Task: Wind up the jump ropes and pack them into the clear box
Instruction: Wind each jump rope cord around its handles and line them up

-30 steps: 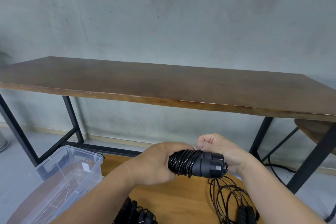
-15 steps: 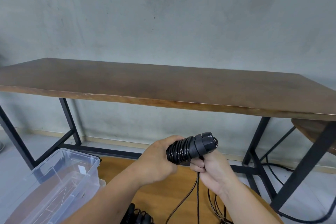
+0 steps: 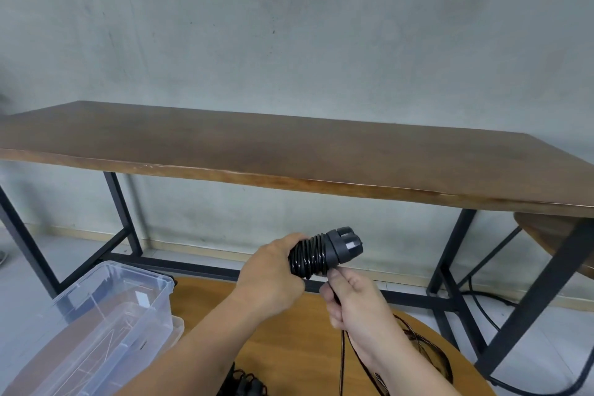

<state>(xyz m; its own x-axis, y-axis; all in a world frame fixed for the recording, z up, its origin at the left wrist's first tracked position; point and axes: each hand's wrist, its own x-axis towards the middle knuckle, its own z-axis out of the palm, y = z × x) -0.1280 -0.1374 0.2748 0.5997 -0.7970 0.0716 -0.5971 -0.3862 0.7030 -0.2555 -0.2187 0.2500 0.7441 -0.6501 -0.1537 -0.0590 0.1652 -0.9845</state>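
Observation:
My left hand (image 3: pixel 273 276) grips the black jump rope handles (image 3: pixel 324 254), which are held together and point up to the right, with black cord wound around them. Just below the handles, my right hand (image 3: pixel 350 299) pinches the loose black cord (image 3: pixel 343 360), which hangs down from it towards the round wooden table (image 3: pixel 289 341). The clear box (image 3: pixel 106 331) stands open at the lower left, beside the round table. A wound black rope bundle (image 3: pixel 247 382) lies at the bottom edge, partly hidden by my left forearm.
A long dark wooden table (image 3: pixel 289 151) with black metal legs stands against the grey wall ahead. A round wooden stool (image 3: pixel 553 235) is at the right. More loose black cord (image 3: pixel 430 354) lies on the round table at the right.
My right hand left the handle tops, came under the bundle and now pulls the cord downwards. The handles tilted further up to the right. The camera shifted slightly.

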